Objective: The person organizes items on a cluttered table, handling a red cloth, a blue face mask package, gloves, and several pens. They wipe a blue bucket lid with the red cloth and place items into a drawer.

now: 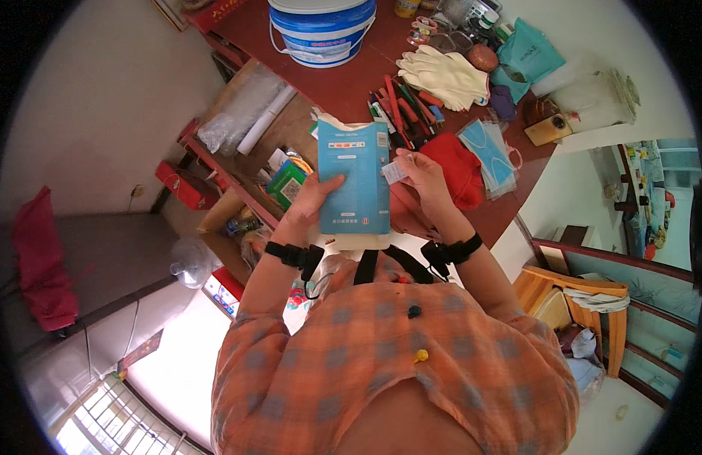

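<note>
My left hand point(314, 199) grips the left side of a blue cardboard box point(353, 182), its thumb lying across the printed face. The box's far end is torn, and pale flaps show at both ends. Between the thumb and fingers of my right hand point(425, 176) is a small white printed slip point(394, 171), held close to the box's right edge. Just beyond that hand lie a red cloth point(456, 165) and a pile of pens and markers point(405, 111). What the box contains is hidden.
An open drawer point(231, 176) at the left holds a plastic-wrapped roll and a green card with a printed code. On the red tabletop point(351, 91) are a blue-and-white bucket point(323, 34), white work gloves point(444, 77), face masks point(490, 151) and a gold phone point(548, 130). A wooden chair point(578, 301) stands right.
</note>
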Action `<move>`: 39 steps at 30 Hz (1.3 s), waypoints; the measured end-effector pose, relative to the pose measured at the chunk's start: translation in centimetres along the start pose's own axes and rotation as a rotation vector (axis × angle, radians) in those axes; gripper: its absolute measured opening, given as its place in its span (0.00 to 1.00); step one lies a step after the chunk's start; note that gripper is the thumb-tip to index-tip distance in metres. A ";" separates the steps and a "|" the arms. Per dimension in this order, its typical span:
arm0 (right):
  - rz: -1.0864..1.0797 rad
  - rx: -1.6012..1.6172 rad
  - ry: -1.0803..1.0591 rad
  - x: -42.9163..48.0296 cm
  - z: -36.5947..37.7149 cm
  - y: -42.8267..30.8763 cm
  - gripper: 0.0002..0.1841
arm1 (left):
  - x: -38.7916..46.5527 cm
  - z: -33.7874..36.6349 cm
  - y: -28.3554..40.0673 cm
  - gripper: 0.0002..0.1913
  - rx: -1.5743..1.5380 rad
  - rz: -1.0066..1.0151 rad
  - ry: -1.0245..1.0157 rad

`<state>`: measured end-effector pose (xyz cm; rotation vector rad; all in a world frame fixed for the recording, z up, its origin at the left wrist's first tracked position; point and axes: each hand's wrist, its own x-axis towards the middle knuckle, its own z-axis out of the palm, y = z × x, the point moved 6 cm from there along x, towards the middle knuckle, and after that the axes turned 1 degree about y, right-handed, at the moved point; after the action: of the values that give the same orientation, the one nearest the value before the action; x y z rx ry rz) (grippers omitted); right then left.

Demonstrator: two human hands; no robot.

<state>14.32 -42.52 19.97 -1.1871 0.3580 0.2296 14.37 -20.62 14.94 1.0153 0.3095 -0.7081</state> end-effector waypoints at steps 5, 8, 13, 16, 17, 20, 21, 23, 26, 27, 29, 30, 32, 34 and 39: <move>0.038 -0.036 -0.005 -0.4 -1.1 1.4 0.10 | 0.6 0.1 0.0 0.21 -0.036 0.097 0.020; 0.006 -0.046 -0.008 -0.6 -1.4 2.1 0.11 | 1.0 1.6 -0.3 0.22 -0.082 0.097 0.026; -0.059 -0.174 0.182 -1.8 -2.0 1.8 0.17 | 1.0 4.3 -0.5 0.24 -0.123 0.110 -0.050; 0.042 -0.080 0.158 -2.9 -2.2 2.0 0.18 | 0.6 5.2 -1.4 0.24 -0.114 0.021 -0.130; 0.108 -0.044 0.098 -3.4 -2.2 2.3 0.17 | 0.5 5.5 -1.8 0.25 -0.105 -0.012 -0.159; 0.108 -0.054 0.062 -4.5 -2.6 2.7 0.16 | -0.1 5.9 -2.8 0.26 -0.002 -0.052 -0.201; 0.075 -0.067 0.053 -4.9 -2.7 2.7 0.16 | -0.3 5.9 -2.8 0.26 0.061 -0.016 -0.227; 0.022 -0.202 0.085 -5.3 -3.3 2.4 0.16 | -0.9 5.8 -2.8 0.27 0.172 0.036 -0.271; 0.043 -0.311 0.072 -6.2 -2.9 2.9 0.15 | -2.7 5.4 -3.1 0.23 0.181 0.054 -0.296; 0.056 -0.298 0.031 -6.5 -2.6 3.0 0.15 | -3.4 5.0 -3.3 0.23 0.206 0.066 -0.241; 0.086 -0.269 -0.019 -6.8 -1.6 3.9 0.15 | -4.9 4.3 -3.3 0.23 0.080 0.111 -0.204; 0.090 -0.249 -0.038 -6.8 -1.2 4.1 0.15 | -5.5 4.2 -3.5 0.24 -0.042 0.124 -0.197; 0.126 -0.246 -0.070 -7.0 -0.9 4.6 0.16 | -6.3 4.2 -4.2 0.25 -0.212 0.151 -0.182; 0.156 -0.235 -0.102 -7.4 -1.1 4.9 0.16 | -6.9 4.6 -5.1 0.26 -0.313 0.172 -0.154; 0.177 -0.100 -0.231 -9.8 -2.2 5.6 0.17 | -8.7 6.0 -8.3 0.27 -0.428 0.198 -0.172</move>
<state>2.96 -42.47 18.27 -1.2136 0.2509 0.5389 1.91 -25.03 17.22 0.5639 0.1948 -0.5155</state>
